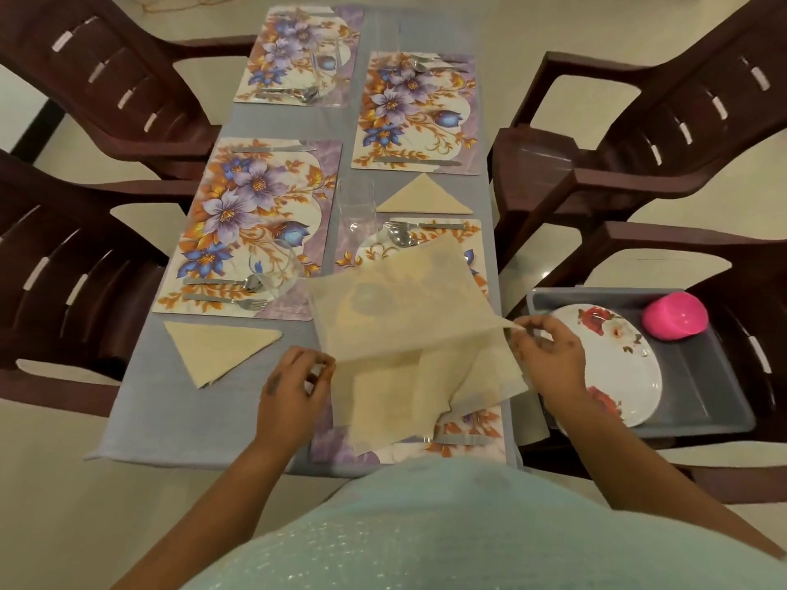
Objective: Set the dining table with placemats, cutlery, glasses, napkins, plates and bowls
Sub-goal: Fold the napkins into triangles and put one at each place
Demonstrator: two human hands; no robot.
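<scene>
A thin beige napkin is spread in the air above the near right floral placemat. My left hand pinches its left corner and my right hand pinches its right corner. More beige napkin sheets lie under it on that placemat. Two folded triangle napkins lie on the grey tablecloth, one at the near left, one at the right centre. Several floral placemats carry forks, spoons and knives. Clear glasses stand by the mats.
A grey tray on the right chair seat holds white floral plates and a pink bowl upside down. Dark brown plastic chairs stand along both sides of the table. Pale floor surrounds it.
</scene>
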